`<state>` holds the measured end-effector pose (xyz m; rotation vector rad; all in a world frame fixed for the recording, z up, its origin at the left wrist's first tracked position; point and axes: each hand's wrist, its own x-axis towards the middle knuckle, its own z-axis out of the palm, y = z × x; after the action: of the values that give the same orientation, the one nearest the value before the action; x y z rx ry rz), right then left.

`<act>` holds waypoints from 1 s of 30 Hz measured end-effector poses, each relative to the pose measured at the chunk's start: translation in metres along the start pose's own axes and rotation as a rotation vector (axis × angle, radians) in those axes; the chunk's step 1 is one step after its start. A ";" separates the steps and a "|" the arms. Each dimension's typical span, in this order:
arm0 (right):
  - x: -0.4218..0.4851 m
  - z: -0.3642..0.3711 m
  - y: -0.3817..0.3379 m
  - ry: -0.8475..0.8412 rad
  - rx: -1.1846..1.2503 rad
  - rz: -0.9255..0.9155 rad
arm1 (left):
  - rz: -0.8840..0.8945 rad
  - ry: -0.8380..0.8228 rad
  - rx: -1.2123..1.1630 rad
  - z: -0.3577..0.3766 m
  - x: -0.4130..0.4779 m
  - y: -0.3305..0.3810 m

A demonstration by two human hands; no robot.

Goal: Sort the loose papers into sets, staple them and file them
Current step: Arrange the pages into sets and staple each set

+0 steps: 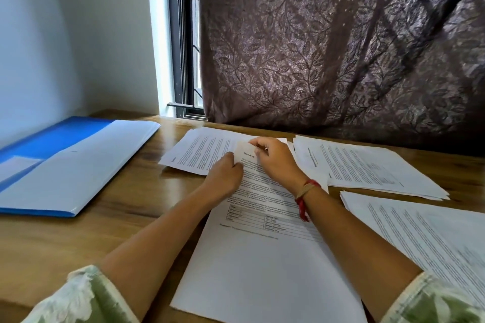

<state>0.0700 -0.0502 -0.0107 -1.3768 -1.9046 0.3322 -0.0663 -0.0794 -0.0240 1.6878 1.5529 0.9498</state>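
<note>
At its corner, hands [273,162] pinch paper [262,257]

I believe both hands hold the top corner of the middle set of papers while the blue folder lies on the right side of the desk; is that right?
Not quite: the blue folder lies on the left side of the desk, not the right, as the head view shows. The rest stands: the left hand and the right hand both hold the top corner of the middle set of papers.

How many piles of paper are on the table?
4: middle pile held by the left hand and right hand; back-left pile; back-right pile; front-right pile. The blue folder may hide more.
</note>
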 end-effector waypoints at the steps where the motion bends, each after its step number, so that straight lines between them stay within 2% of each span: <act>1: 0.000 0.002 0.000 -0.004 -0.018 0.008 | -0.003 -0.002 -0.002 -0.001 0.000 0.001; 7: 0.002 0.007 0.002 -0.077 -0.063 0.009 | -0.036 -0.049 -0.018 -0.005 -0.002 0.002; 10: 0.001 0.005 0.002 -0.040 -0.024 0.041 | -0.022 -0.044 -0.007 -0.005 -0.002 0.004; 15: 0.002 0.002 0.002 -0.099 0.067 0.047 | -0.027 -0.049 0.024 -0.005 -0.002 0.004; 18: 0.003 0.003 0.004 -0.023 0.105 0.080 | -0.011 0.056 -0.007 -0.003 -0.004 0.004; 22: 0.000 0.002 0.005 0.014 0.139 0.108 | 0.156 0.250 0.066 -0.002 -0.008 0.002; 24: 0.001 0.002 0.006 0.002 0.161 0.106 | 0.199 0.258 0.102 -0.001 -0.007 0.001; 30: 0.001 0.001 0.007 0.007 0.208 0.131 | 0.149 0.246 0.116 -0.001 -0.007 0.003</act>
<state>0.0743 -0.0465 -0.0149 -1.3625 -1.7239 0.5725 -0.0657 -0.0869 -0.0217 1.8450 1.6855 1.2021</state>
